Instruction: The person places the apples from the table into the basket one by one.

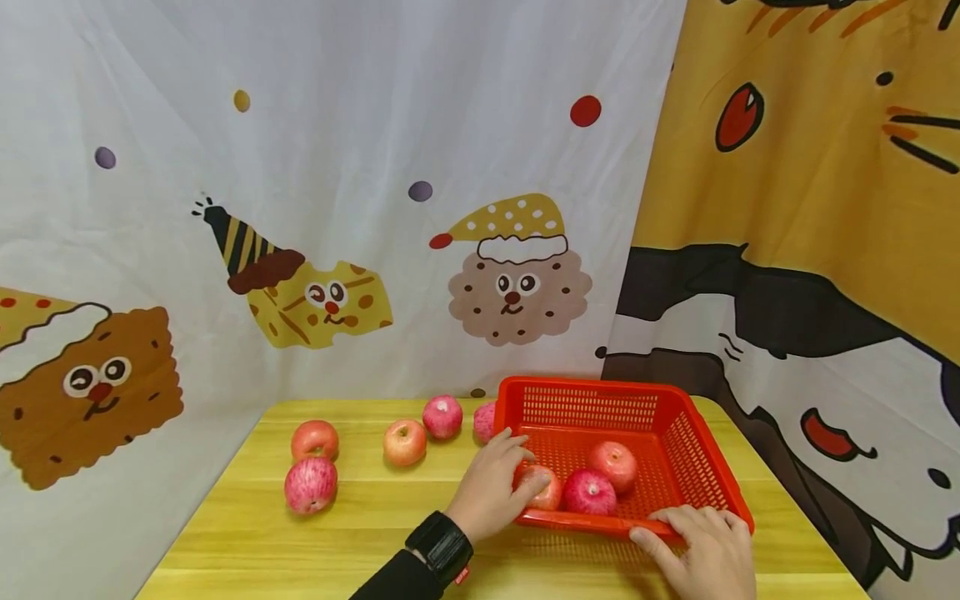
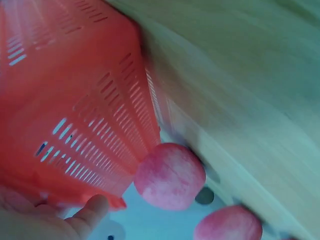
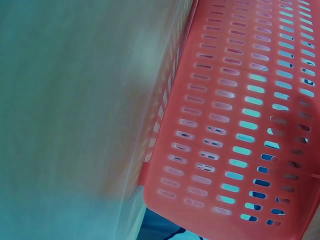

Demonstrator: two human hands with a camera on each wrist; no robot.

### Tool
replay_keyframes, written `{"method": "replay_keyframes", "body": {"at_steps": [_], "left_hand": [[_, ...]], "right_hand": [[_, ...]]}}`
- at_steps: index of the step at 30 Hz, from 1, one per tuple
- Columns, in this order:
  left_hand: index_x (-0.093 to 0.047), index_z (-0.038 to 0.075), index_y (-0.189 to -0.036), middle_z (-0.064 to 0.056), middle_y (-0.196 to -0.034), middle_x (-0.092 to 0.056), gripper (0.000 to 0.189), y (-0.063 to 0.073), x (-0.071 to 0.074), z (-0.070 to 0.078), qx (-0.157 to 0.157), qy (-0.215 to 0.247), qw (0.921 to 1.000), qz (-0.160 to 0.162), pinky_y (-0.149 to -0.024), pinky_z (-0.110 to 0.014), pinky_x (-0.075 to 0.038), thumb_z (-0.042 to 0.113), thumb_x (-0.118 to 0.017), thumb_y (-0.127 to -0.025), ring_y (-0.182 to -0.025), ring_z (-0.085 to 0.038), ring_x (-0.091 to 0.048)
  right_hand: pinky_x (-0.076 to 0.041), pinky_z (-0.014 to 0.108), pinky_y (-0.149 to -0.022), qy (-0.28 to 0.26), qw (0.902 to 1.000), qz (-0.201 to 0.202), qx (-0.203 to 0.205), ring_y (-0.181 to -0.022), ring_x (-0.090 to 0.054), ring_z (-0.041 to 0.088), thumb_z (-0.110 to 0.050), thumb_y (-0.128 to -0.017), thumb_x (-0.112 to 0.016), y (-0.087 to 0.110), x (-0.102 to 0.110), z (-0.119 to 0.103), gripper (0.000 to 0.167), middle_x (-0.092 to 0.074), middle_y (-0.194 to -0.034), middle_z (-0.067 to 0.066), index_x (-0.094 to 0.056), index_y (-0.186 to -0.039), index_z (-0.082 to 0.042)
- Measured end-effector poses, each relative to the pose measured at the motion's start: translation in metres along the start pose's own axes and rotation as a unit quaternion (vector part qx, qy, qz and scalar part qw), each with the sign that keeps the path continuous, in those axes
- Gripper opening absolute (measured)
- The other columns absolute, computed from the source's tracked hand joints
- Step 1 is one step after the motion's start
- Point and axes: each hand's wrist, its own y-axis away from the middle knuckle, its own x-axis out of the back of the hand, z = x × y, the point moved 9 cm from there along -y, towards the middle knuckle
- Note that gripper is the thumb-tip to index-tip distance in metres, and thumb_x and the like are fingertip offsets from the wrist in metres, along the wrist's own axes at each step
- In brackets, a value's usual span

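A red plastic basket (image 1: 592, 403) with slotted walls sits on the table at the right. Inside it, near the front, lie a dark pink apple (image 1: 590, 492) and two paler red apples (image 1: 613, 465). My left hand (image 1: 492, 482) holds the basket's left rim, fingers bent over it and thumb overlapping one of the paler apples. In the left wrist view, a finger (image 2: 92, 211) lies along that rim. On the front rim, toward the right corner, my right hand (image 1: 705, 550) grips with its fingers over the edge. The right wrist view shows only the slotted wall (image 3: 225, 125).
Left of the basket, several apples lie on the wooden table (image 1: 360, 533): a striped pink one (image 1: 311, 485) touching a red one (image 1: 314, 439), an orange-red one (image 1: 405, 442) and a pink one (image 1: 442, 417). Another (image 1: 484, 422) is partly hidden behind the basket. A cartoon-print curtain (image 1: 360, 167) hangs behind.
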Motion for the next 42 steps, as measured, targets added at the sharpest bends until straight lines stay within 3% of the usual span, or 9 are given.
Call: {"method": "replay_keyframes", "body": {"at_steps": [5, 9, 12, 16, 20, 24, 32, 36, 42], "left_hand": [[-0.067, 0.010, -0.136, -0.012, -0.158, -0.058, 0.053, 0.025, 0.013, -0.004, -0.005, -0.026, 0.9996, -0.003, -0.125, -0.058, -0.039, 0.053, -0.062, -0.105, -0.156, -0.037, -0.044], [-0.061, 0.008, -0.143, -0.016, -0.162, -0.052, 0.061, 0.045, 0.033, -0.024, 0.008, -0.053, 0.9982, 0.027, -0.125, -0.061, -0.038, 0.054, -0.066, -0.102, -0.153, -0.042, -0.045], [-0.058, 0.006, -0.146, -0.021, -0.161, -0.050, 0.068, 0.049, 0.054, -0.051, 0.035, -0.088, 0.9940, 0.056, -0.126, -0.063, -0.034, 0.054, -0.070, -0.100, -0.152, -0.046, -0.044], [-0.055, -0.001, -0.149, -0.027, -0.156, -0.053, 0.078, 0.043, 0.076, -0.102, 0.097, -0.124, 0.9841, 0.083, -0.125, -0.066, -0.034, 0.053, -0.074, -0.097, -0.150, -0.054, -0.043], [-0.054, -0.005, -0.149, -0.032, -0.153, -0.055, 0.077, 0.042, 0.082, -0.150, 0.155, -0.136, 0.9757, 0.075, -0.119, -0.071, -0.038, 0.046, -0.077, -0.097, -0.145, -0.061, -0.044], [-0.056, -0.003, -0.146, -0.033, -0.141, -0.062, 0.070, 0.045, 0.078, -0.175, 0.172, -0.128, 0.9748, 0.061, -0.106, -0.069, -0.050, 0.033, -0.084, -0.093, -0.125, -0.059, -0.061], [-0.058, 0.001, -0.123, -0.022, -0.117, -0.068, 0.060, 0.029, 0.079, -0.178, 0.170, -0.099, 0.9759, 0.094, -0.081, -0.052, -0.060, 0.035, -0.091, -0.086, -0.094, -0.040, -0.070], [-0.062, -0.002, -0.127, -0.021, -0.116, -0.070, 0.065, 0.021, 0.075, -0.173, 0.182, -0.102, 0.9756, 0.068, -0.081, -0.050, -0.061, 0.035, -0.090, -0.082, -0.090, -0.036, -0.071], [-0.062, -0.004, -0.130, -0.021, -0.110, -0.071, 0.071, 0.031, 0.067, -0.152, 0.159, -0.101, 0.9817, 0.024, -0.082, -0.050, -0.062, 0.031, -0.092, -0.076, -0.086, -0.033, -0.070]], "right_hand": [[-0.031, 0.052, -0.092, -0.002, 0.9998, 0.019, 0.008, -0.085, -0.063, 0.025, -0.061, -0.076, -0.089, -0.002, 0.003, -0.002, 0.040, -0.077, -0.086, -0.004, -0.077, -0.086, -0.024], [-0.030, 0.052, -0.090, -0.001, 0.9992, 0.035, 0.021, -0.083, -0.062, 0.024, -0.061, -0.075, -0.090, -0.003, 0.005, -0.003, 0.040, -0.077, -0.085, -0.004, -0.076, -0.086, -0.024], [-0.031, 0.052, -0.090, -0.003, 0.9982, 0.052, 0.030, -0.083, -0.063, 0.025, -0.058, -0.074, -0.091, -0.004, 0.008, -0.003, 0.040, -0.077, -0.085, -0.003, -0.077, -0.085, -0.023], [-0.031, 0.052, -0.089, -0.004, 0.9972, 0.066, 0.034, -0.082, -0.064, 0.026, -0.055, -0.072, -0.093, -0.005, 0.011, -0.001, 0.039, -0.078, -0.084, -0.002, -0.077, -0.085, -0.022], [-0.032, 0.053, -0.089, 0.000, 0.9988, 0.043, 0.024, -0.083, -0.063, 0.025, -0.059, -0.075, -0.090, -0.003, 0.004, 0.001, 0.039, -0.078, -0.086, -0.004, -0.077, -0.085, -0.024], [-0.032, 0.052, -0.089, 0.005, 0.9995, 0.026, 0.019, -0.085, -0.062, 0.023, -0.063, -0.076, -0.088, 0.000, -0.001, 0.002, 0.041, -0.078, -0.087, -0.005, -0.077, -0.086, -0.025], [-0.031, 0.051, -0.089, 0.000, 0.9988, 0.044, 0.024, -0.084, -0.062, 0.023, -0.059, -0.075, -0.091, -0.003, 0.005, 0.001, 0.038, -0.077, -0.084, -0.005, -0.077, -0.085, -0.024], [-0.031, 0.053, -0.089, 0.005, 0.9995, 0.024, 0.022, -0.085, -0.062, 0.024, -0.062, -0.077, -0.088, -0.003, 0.001, 0.001, 0.039, -0.078, -0.087, -0.005, -0.077, -0.086, -0.025], [-0.031, 0.051, -0.089, 0.000, 0.9989, 0.038, 0.027, -0.084, -0.062, 0.023, -0.060, -0.075, -0.090, -0.002, 0.001, -0.001, 0.039, -0.078, -0.085, -0.005, -0.077, -0.085, -0.024]]}}
